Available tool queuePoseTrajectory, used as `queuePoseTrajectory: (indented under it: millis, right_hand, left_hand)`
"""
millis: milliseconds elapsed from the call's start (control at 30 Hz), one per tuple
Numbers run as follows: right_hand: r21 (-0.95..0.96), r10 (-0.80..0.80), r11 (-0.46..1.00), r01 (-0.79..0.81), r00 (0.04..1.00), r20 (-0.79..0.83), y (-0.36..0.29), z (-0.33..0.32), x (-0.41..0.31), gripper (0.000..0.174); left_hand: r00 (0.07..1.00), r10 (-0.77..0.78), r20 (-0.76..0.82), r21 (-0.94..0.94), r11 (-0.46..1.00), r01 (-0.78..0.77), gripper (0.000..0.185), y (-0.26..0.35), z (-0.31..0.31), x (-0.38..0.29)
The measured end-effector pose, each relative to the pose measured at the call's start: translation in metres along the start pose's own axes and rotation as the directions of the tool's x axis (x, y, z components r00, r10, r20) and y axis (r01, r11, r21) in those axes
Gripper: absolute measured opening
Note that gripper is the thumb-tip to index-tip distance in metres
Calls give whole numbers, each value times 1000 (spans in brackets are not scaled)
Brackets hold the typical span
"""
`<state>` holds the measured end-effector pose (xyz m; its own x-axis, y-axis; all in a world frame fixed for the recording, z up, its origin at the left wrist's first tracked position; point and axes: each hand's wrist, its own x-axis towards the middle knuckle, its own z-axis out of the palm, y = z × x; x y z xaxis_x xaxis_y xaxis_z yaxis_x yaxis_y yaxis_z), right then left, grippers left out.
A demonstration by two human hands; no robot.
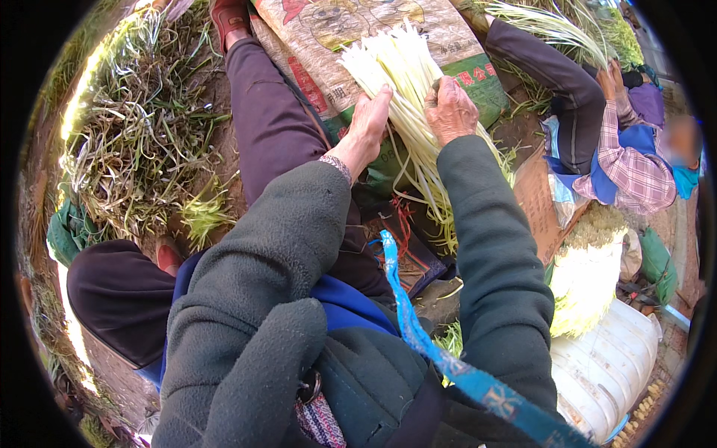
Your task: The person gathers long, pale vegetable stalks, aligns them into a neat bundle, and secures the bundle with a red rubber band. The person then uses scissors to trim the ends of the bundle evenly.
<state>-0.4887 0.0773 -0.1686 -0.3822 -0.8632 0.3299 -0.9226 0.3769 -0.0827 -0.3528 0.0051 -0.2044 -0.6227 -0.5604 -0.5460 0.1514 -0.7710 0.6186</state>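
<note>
A loose bundle of pale, blanched chive-like stalks (409, 92) lies slantwise over a printed woven sack (358, 28), with its white ends at the far side and its yellow leaves trailing towards me. My left hand (367, 131) holds the bundle's left side; its thumb points up and its fingers are mostly hidden beneath the stalks. On the right side, my right hand (451, 112) is closed over part of the same bundle, its fingertips tucked out of sight. A few bent leaves hang loose below my left hand.
Discarded leaves and stalks (140, 134) are heaped on the left. A co-worker (633, 145) sits at the right, hands on more stalks (549, 22). Nearer on that side, a large tied bundle (588, 274) stands by a white ribbed container (605, 369). A blue strap (414, 325) crosses before me.
</note>
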Motion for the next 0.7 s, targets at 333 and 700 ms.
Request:
queuePoseTrajectory:
  millis: [333,700]
  right_hand:
    - [516,363,796,-318,932,16,1,-12,-6,18]
    - [828,-275,551,100,959,67,-125,-62,-7,61]
  left_hand:
    - [999,-37,-20,41,998,38,43,-1,0,2]
    - [996,47,76,-65,997,-42,55,11,7,-26]
